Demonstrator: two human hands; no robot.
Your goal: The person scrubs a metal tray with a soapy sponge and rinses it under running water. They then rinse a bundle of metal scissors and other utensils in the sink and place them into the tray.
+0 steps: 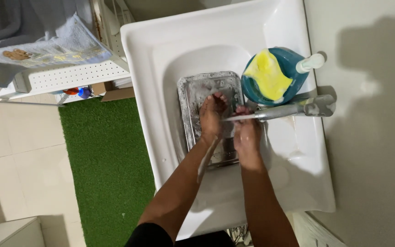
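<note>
A rectangular metal tray [193, 96] lies in the basin of a white sink [147, 91]. My left hand [212, 115] rests flat on the tray's wet, soapy surface with fingers spread. Just to its right, my right hand [247, 137] hovers over the tray's right edge, beneath a thin stream of water running from the metal tap [293, 109]. Whether the right hand holds anything is not visible. Soap suds streak my left forearm.
A blue bowl [293, 68] holding a yellow sponge [268, 75] sits on the sink's rim beside a white pump nozzle [310, 62]. Left of the sink are a green turf mat [106, 155], a white perforated shelf [74, 75] and a hanging towel [46, 45].
</note>
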